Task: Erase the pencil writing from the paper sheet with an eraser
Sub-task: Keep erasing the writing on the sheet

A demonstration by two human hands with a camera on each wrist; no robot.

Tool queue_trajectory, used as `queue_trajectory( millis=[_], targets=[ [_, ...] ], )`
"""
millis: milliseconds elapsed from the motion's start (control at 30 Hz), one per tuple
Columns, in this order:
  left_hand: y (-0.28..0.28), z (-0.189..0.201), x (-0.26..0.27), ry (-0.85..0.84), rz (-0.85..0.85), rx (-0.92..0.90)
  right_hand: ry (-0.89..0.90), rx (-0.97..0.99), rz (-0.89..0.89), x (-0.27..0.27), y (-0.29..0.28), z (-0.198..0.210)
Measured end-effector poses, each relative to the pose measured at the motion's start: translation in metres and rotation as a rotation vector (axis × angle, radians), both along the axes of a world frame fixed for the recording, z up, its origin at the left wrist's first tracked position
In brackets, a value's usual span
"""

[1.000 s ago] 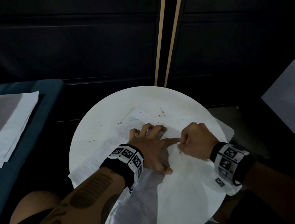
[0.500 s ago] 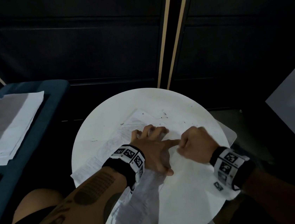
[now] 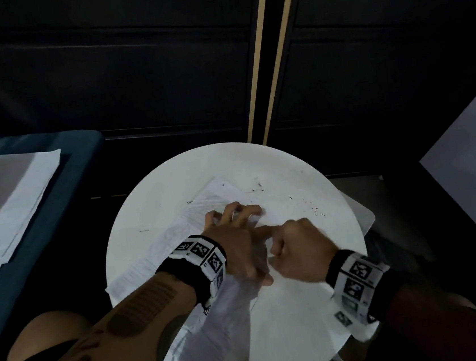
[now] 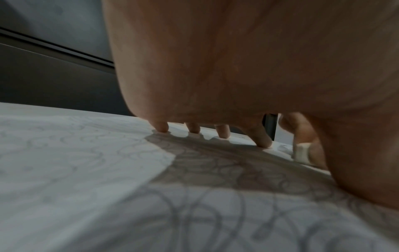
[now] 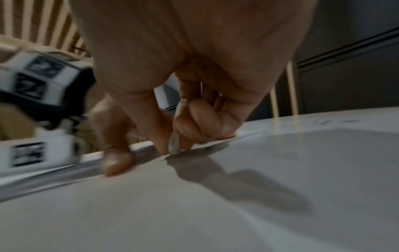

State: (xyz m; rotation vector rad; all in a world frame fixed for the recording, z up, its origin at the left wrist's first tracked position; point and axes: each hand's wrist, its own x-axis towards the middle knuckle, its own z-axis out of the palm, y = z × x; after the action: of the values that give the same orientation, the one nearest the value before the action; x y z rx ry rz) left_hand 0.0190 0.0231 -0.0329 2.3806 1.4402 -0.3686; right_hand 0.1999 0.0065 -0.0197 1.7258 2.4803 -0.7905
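Observation:
A white paper sheet [image 3: 156, 255] with print and looping pencil scrawl [image 4: 205, 213] lies across the round white table [image 3: 171, 182]. My left hand [image 3: 237, 234] lies spread on the sheet, fingertips [image 4: 264, 141] pressing it flat. Just to its right, my right hand [image 3: 295, 248] is curled, pinching a small greyish eraser [image 5: 174, 144] between thumb and fingers. The eraser's lower end touches the paper close to the left thumb. In the left wrist view the eraser [image 4: 301, 152] shows pale behind the left fingers. The head view hides the eraser under the right fist.
Dark eraser crumbs [image 3: 312, 209] dot the table's far right part. A stack of white papers [image 3: 8, 206] lies on a blue seat [image 3: 57, 218] at the left. Dark panelled walls stand behind the table, and a grey surface [image 3: 473, 171] is at the right.
The right hand has shifted slightly left and toward me beside the left hand's index finger. The left hand stays pressed on the sheet. The head camera has drifted a little.

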Motion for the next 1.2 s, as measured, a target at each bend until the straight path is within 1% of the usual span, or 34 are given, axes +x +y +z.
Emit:
queue_trajectory(
  millis=[100,133,167,233,267,300,367,400,433,467,533,567,633,700,733,800,833,867,900,967,1000,1067,1100,1133,1200],
  targets=[
    [0.001,0.004,0.002,0.016,-0.008,-0.027,0.008,0.078,-0.205,0.019,0.027,-0.003],
    [0.000,0.004,0.003,0.018,-0.005,-0.031,0.014,0.102,-0.214,0.021,0.028,-0.004],
    [0.000,0.004,0.002,0.013,0.000,-0.025,0.031,0.084,-0.186,0.017,0.025,-0.005],
    [-0.001,0.002,0.001,-0.002,0.005,-0.001,0.039,0.011,-0.037,0.004,0.009,-0.006],
    [-0.001,0.002,0.000,-0.008,0.007,0.001,0.026,-0.006,0.002,0.002,0.003,-0.006],
    [-0.001,0.003,0.000,-0.011,0.004,-0.004,0.018,-0.005,-0.021,0.003,0.006,-0.004],
    [0.000,0.005,0.002,-0.001,-0.003,-0.022,0.021,0.071,-0.177,0.017,0.023,-0.001],
    [0.001,0.006,0.002,0.002,-0.005,-0.022,0.016,0.110,-0.216,0.021,0.028,-0.002],
    [0.001,0.006,0.002,-0.002,-0.004,-0.019,0.029,0.115,-0.210,0.021,0.027,-0.002],
    [0.000,0.005,0.002,-0.010,0.001,-0.013,0.051,0.086,-0.162,0.015,0.021,-0.002],
    [0.000,0.002,0.001,-0.021,0.008,0.009,0.041,0.033,0.014,0.003,0.004,-0.006],
    [0.000,0.001,0.001,-0.024,0.005,0.018,0.019,0.013,0.023,0.002,0.003,-0.006],
    [0.000,0.003,0.002,-0.015,0.001,0.010,0.027,0.043,-0.138,0.015,0.021,-0.004],
    [0.000,0.004,0.003,-0.007,0.001,0.001,0.024,0.094,-0.214,0.021,0.030,-0.005],
    [-0.001,0.003,0.002,-0.014,0.002,0.010,0.045,0.081,-0.184,0.018,0.027,-0.006],
    [0.000,-0.001,0.001,-0.038,0.007,0.032,0.039,0.014,-0.016,0.004,0.010,-0.008],
    [0.000,-0.002,0.000,-0.044,0.010,0.034,0.014,0.001,0.020,0.002,0.006,-0.009],
    [0.001,-0.002,-0.001,-0.044,0.008,0.034,0.005,0.016,-0.012,0.004,0.011,-0.009],
    [0.001,-0.003,0.000,-0.040,0.003,0.027,0.015,0.054,-0.106,0.011,0.021,-0.007],
    [0.001,-0.002,0.000,-0.034,0.000,0.019,0.024,0.106,-0.220,0.019,0.032,-0.007],
    [0.001,-0.002,0.000,-0.034,0.000,0.026,0.047,0.104,-0.199,0.017,0.029,-0.007],
    [-0.001,-0.002,0.000,-0.034,0.002,0.040,0.061,0.050,-0.036,0.005,0.011,-0.007],
    [-0.002,-0.002,0.000,-0.033,0.004,0.037,0.048,0.035,0.000,0.002,0.006,-0.007],
    [-0.001,0.000,0.000,-0.031,0.002,0.035,0.028,0.039,-0.021,0.004,0.010,-0.007],
    [-0.001,0.002,0.001,-0.021,0.002,0.023,0.014,0.085,-0.157,0.015,0.025,-0.004]
  ],
)
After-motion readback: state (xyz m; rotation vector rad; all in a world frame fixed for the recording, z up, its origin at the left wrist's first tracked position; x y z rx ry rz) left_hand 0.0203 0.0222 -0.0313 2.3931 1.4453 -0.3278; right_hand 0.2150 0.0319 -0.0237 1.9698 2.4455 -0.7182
